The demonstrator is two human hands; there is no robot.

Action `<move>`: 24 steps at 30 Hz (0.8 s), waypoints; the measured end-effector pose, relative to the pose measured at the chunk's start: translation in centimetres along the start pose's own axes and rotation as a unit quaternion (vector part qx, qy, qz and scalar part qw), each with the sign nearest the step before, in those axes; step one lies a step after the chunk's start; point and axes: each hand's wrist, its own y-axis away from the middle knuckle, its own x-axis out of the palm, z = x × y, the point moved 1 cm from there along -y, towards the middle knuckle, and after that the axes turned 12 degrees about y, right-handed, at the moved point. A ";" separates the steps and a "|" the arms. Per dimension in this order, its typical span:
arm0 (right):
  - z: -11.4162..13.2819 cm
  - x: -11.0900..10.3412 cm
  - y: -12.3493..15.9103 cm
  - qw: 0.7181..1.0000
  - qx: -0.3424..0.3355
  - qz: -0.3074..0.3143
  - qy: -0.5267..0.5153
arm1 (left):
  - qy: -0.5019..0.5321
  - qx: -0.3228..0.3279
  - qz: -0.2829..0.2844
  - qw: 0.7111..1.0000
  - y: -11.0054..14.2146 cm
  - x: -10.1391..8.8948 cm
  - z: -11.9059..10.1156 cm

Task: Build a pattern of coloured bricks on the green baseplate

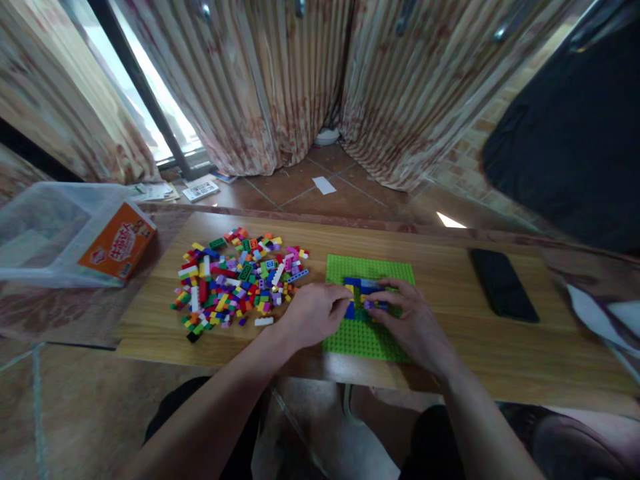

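Observation:
A green studded baseplate (369,267) lies on the wooden table with a small build of blue bricks (353,283) and yellow bricks on its middle. My left hand (320,312) is closed at the left side of the build, fingertips by a yellow brick (349,289). Whatever it pinches is hidden behind the fingers. From the right, my right hand (407,317) bends its thumb and fingers around the right part of the build, on blue bricks. A small purple brick (369,305) shows near its thumb tip. The right fingers partly cover the build.
A wide heap of loose coloured bricks (240,280) spreads over the left of the table (450,347). Left of it stands a clear plastic box (45,267) with an orange label. A black phone (504,285) lies at the right. Curtains (300,80) hang beyond the table.

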 end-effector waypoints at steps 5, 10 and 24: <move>0.2 0.3 -0.1 1.000 -0.006 -0.011 0.016 | -0.009 -0.029 0.026 0.999 -0.2 0.9 -0.2; 0.3 0.4 -0.1 1.000 -0.005 0.003 0.028 | -0.037 -0.028 0.047 0.998 -0.4 1.1 -0.2; -0.2 0.4 -0.2 0.999 0.013 0.028 -0.007 | -0.088 -0.042 0.064 0.993 -0.3 1.9 -0.2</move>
